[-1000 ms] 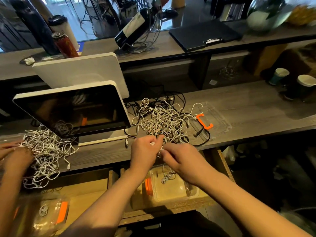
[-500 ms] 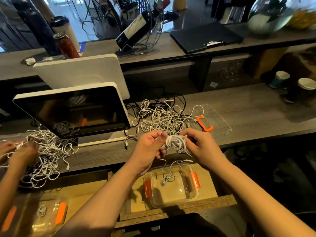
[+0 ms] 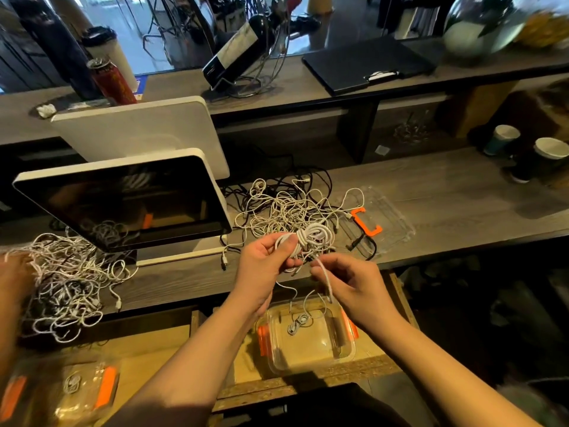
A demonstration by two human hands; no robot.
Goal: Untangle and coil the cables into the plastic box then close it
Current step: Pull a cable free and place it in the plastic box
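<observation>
My left hand (image 3: 264, 263) grips a half-wound cable (image 3: 311, 238); right hand (image 3: 348, 282) pinches its tail (tangled pile (image 3: 286, 211) remains; plastic box (image 3: 308, 337) nearly empty, unlidded).

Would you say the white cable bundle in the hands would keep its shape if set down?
Probably not: the white cable bundle looks floppy, its tail sagging below the right hand. Its loops seem loose, held only by the left hand.

A café or bar service counter. A white-framed point-of-sale touchscreen (image 3: 123, 201) stands on a grey wood-grain worktop (image 3: 446, 192) beside paper takeaway cups (image 3: 551, 155). On the raised ledge behind sit a dark wine bottle in a wire holder (image 3: 237, 50) and a black clipboard (image 3: 366, 64).
</observation>
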